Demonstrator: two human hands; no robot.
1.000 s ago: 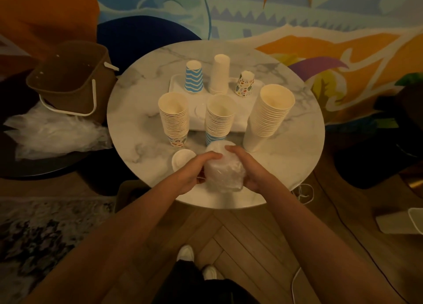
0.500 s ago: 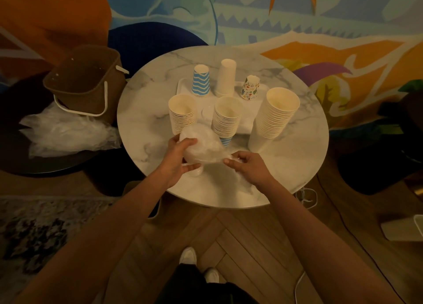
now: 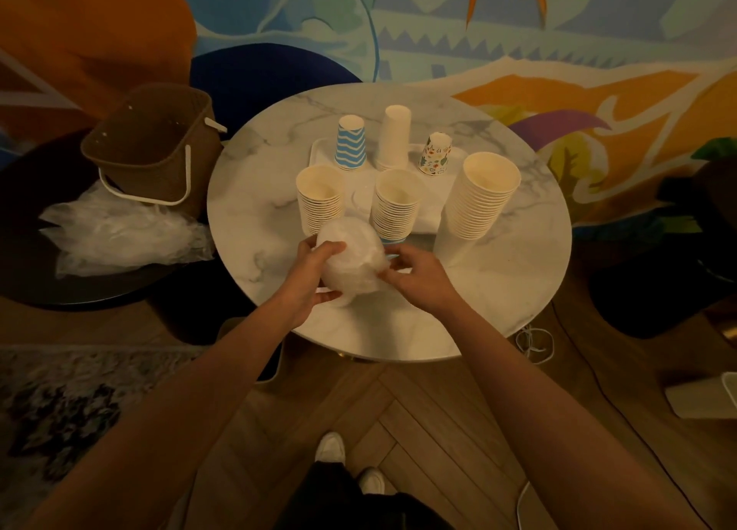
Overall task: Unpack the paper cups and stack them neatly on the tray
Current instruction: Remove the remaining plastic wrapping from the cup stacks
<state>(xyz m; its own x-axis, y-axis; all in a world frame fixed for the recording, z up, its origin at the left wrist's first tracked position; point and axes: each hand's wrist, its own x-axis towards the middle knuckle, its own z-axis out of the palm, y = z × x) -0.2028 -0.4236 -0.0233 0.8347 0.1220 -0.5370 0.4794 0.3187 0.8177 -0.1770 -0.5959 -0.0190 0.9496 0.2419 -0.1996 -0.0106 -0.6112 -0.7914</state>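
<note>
Inspector: Right hand [image 3: 414, 274] is drawing in against the wrapped bundle of cups [image 3: 351, 256] compared with half a second ago, and is now pinching its right side; left hand [image 3: 319, 268] is gripping the bundle above the bench [image 3: 518, 270], just in front of the tray [image 3: 430, 210].

Clerk: Progress?

Inspector: Partway, I am judging; several stacks are standing on the tray; large stack [image 3: 482, 198] is waiting beside it; this bundle is not yet unwrapped; front stacks are crowding the approach; basket [image 3: 155, 142] and discarded film [image 3: 119, 234] are lying off left.

Lounge-like room: painted mural [image 3: 518, 30], marble table [image 3: 518, 282].
</note>
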